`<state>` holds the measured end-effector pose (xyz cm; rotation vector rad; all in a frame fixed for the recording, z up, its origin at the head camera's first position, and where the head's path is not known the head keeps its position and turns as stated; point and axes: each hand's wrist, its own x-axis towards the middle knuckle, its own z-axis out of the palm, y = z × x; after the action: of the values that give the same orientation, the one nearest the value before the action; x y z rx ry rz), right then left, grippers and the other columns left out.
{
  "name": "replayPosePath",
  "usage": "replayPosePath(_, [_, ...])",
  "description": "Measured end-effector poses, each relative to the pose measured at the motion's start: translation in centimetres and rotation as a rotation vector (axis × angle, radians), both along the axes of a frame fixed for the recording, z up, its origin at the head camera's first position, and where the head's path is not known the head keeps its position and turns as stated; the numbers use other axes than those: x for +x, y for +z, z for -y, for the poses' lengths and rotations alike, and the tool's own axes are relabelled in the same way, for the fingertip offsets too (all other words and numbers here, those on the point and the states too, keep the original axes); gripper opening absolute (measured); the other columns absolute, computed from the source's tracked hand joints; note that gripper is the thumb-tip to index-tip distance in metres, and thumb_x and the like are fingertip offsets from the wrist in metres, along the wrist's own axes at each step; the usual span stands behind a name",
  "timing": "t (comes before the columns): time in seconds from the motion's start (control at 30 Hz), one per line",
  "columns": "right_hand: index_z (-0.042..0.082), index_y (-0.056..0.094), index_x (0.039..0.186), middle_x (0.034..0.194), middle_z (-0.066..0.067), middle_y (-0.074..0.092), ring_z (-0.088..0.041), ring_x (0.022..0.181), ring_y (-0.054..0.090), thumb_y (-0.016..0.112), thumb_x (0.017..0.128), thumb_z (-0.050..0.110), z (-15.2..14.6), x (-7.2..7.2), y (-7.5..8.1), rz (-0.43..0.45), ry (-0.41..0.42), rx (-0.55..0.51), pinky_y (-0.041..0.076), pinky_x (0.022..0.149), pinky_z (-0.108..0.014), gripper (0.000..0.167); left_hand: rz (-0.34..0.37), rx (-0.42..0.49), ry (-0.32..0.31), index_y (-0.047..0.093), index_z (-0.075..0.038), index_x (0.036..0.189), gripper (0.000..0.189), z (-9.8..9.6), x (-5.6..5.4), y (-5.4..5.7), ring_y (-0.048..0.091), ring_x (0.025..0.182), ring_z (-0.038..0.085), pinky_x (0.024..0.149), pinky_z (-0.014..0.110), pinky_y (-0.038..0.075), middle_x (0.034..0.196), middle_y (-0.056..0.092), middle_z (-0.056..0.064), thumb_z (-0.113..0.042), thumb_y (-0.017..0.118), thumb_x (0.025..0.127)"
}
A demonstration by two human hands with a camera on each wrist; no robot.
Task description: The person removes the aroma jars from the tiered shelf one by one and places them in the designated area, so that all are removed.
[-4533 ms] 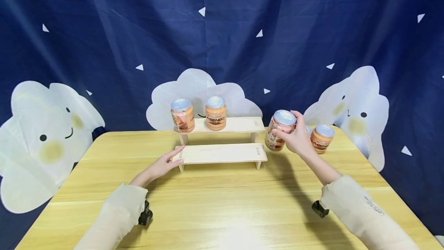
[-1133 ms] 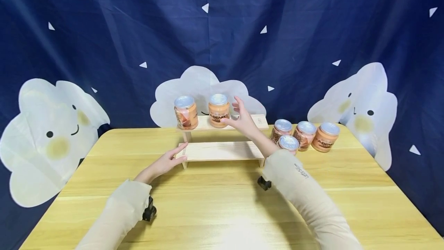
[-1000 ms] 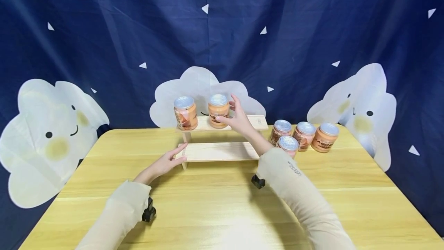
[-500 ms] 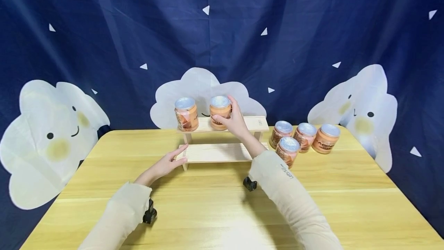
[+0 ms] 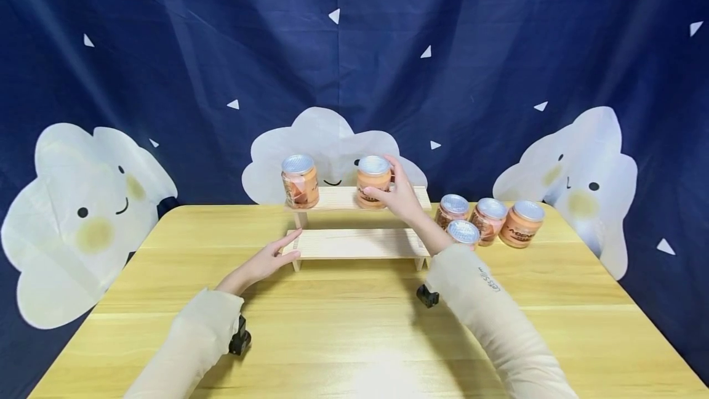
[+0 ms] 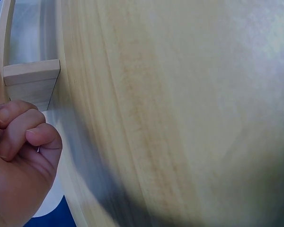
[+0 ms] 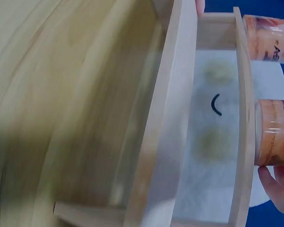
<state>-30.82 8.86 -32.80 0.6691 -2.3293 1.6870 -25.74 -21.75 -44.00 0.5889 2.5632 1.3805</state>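
Observation:
On the upper board of a two-step wooden stand [image 5: 362, 243], my right hand [image 5: 402, 199] holds an orange jar [image 5: 373, 180] with a silver lid between thumb and fingers. The jar is upright; its base is at the board, and I cannot tell whether it touches. In the right wrist view, my fingertips [image 7: 277, 182] show at the side of this jar [image 7: 274, 132]. A second orange jar [image 5: 300, 183] stands near the board's left end. My left hand [image 5: 263, 266] grips the left end of the lower board; the left wrist view shows several curled fingers [image 6: 26, 127] by its leg [image 6: 31, 82].
Several similar jars cluster on the table right of the stand: one at the back [image 5: 452, 209], one in front [image 5: 464, 233] partly behind my right sleeve, and a jar [image 5: 520, 225] farthest right. A dark blue curtain [image 5: 465, 66] with cloud prints hangs behind the wooden table [image 5: 332, 325].
My right hand left a jar by the right-hand group, reached to the upper board, took hold of the second jar there and moved it right. My left hand stays at the stand.

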Motion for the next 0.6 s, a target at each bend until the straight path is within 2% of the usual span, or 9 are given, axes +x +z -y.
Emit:
replayPosePath(0.07, [-0.002,0.027,0.137,0.124,-0.025,0.045,-0.038,0.108,0.044,0.069,0.078,0.003,-0.4,0.8,0.9,0.015,-0.001,0.016,0.037,0.092,-0.05,0.073,0.007,-0.002,-0.002,0.024,-0.005,0.144,0.059,0.0,0.0,0.0,0.01,0.135,0.041,0.104,0.06,0.013,0.149,0.019,0.016,-0.024,0.051,0.094])
replayPosePath(0.13, [-0.003,0.025,0.138,0.125,-0.027,0.044,-0.04,0.11,0.043,0.069,0.078,0.003,-1.0,0.9,1.0,0.024,-0.008,0.036,0.036,0.094,-0.051,0.074,0.01,-0.001,-0.002,0.024,-0.005,0.144,0.06,0.0,0.0,0.0,0.01,0.135,0.041,0.104,0.061,0.013,0.149,0.019,0.016,-0.024,0.05,0.094])
replayPosePath(0.3, [0.003,0.025,0.139,0.125,-0.022,0.045,-0.036,0.111,0.047,0.073,0.077,0.012,-2.7,-0.6,-0.3,0.012,-0.086,0.112,0.039,0.093,-0.049,0.079,0.002,0.002,0.003,0.024,-0.004,0.144,0.059,0.1,0.0,0.0,0.011,0.135,0.042,0.104,0.06,0.013,0.149,0.019,0.016,-0.023,0.05,0.094])
replayPosePath(0.43, [0.005,0.028,0.138,0.122,-0.022,0.048,-0.036,0.109,0.05,0.075,0.075,0.016,-4.1,-0.4,-0.3,0.011,-0.163,0.158,0.04,0.092,-0.05,0.079,0.005,0.008,0.003,0.024,-0.003,0.144,0.059,0.1,0.0,0.0,0.01,0.135,0.042,0.104,0.06,0.013,0.149,0.019,0.016,-0.023,0.05,0.094])
replayPosePath(0.6, [0.002,0.03,0.136,0.114,-0.023,0.051,-0.035,0.101,0.053,0.076,0.074,0.015,-6.3,0.1,-0.1,-0.009,-0.233,0.163,0.042,0.086,-0.046,0.078,0.008,0.006,-0.004,0.024,-0.004,0.144,0.059,0.1,0.0,0.0,0.01,0.135,0.042,0.104,0.061,0.012,0.149,0.019,0.016,-0.024,0.05,0.094])
